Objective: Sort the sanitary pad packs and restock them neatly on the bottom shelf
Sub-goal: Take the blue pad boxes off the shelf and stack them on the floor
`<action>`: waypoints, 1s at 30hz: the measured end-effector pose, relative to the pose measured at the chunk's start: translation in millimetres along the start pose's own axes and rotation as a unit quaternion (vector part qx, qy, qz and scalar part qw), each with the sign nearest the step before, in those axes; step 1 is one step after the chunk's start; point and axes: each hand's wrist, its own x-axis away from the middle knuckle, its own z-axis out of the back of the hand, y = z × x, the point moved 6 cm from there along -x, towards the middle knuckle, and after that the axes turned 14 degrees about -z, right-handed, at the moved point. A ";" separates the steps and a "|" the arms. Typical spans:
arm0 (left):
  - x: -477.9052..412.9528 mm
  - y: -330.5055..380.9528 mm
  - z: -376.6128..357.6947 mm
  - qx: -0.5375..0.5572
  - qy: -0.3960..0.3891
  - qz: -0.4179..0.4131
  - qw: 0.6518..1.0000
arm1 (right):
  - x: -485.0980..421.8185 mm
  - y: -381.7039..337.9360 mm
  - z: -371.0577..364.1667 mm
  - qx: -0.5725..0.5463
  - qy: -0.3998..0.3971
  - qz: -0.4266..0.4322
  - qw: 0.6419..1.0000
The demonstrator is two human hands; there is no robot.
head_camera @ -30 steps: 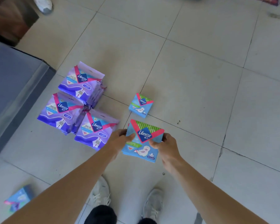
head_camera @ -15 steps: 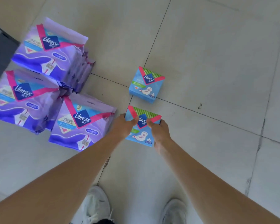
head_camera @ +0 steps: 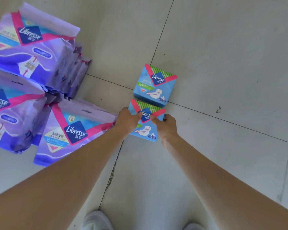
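Both thumbs lie curled over the top face of a small blue square pad pack (head_camera: 145, 130). The left hand (head_camera: 127, 121) grips its left edge and the right hand (head_camera: 166, 128) its right edge, the other fingers hidden beneath or behind it. Whether the pack rests on the tile I cannot tell. Just beyond it lies a second matching blue pack (head_camera: 154, 85), flat on the pale grey tiled floor (head_camera: 223, 63) where dark grout lines cross, its near edge meeting the held pack's far edge. Half a second ago a strip of bare tile showed between the two; that gap has closed. Left of the held pack sit three heaps of large purple soft-plastic packs (head_camera: 70, 131), the nearest just beside the left hand. The held pack shows a pink V band, a green-striped top corner and a dark blue Libresse diamond. On the near side of it, white shoes (head_camera: 96, 221) peek in.
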 end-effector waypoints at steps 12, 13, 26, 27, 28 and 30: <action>43.3 62.9 36.6 -0.165 0.054 -0.089 0.981 | 66.9 -23.4 36.2 0.124 0.070 -0.027 0.989; 53.4 69.5 48.9 -0.156 0.067 -0.081 0.982 | 81.8 -29.3 43.1 0.152 0.074 -0.020 0.985; 236.8 204.1 287.2 -0.147 0.068 -0.026 0.986 | 396.3 -226.3 9.7 0.504 -0.020 0.237 0.830; 253.9 211.0 306.7 -0.150 0.073 -0.017 0.986 | 423.2 -237.8 0.3 0.519 -0.033 0.257 0.814; 271.1 218.4 326.0 -0.151 0.085 -0.015 0.985 | 449.9 -248.2 -8.2 0.535 -0.042 0.276 0.797; 306.9 232.7 366.3 -0.146 0.125 -0.006 0.981 | 504.7 -267.4 -24.5 0.565 -0.049 0.315 0.761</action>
